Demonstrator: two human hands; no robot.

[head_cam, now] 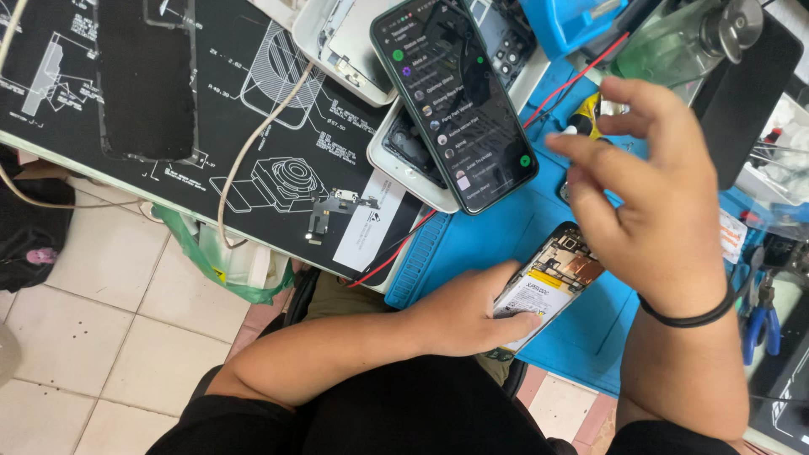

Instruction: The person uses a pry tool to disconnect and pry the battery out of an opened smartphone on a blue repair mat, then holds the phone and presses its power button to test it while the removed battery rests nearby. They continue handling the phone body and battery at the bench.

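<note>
On the blue mat [472, 244], left hand [468, 316] grips an opened phone [552, 282].

Glossy glass phone screen [455, 93], matt blue rubbery mat [472, 244]

Only one live screen here: a lit smartphone screen [455, 97], dark with a list of small round icons, propped tilted on white phone housings at top centre. A black, unlit phone panel [145, 77] lies at top left. The opened phone carries a white battery label [533, 302] with a yellow strip. A white paper slip [368, 221] sits on the black mat.
</note>
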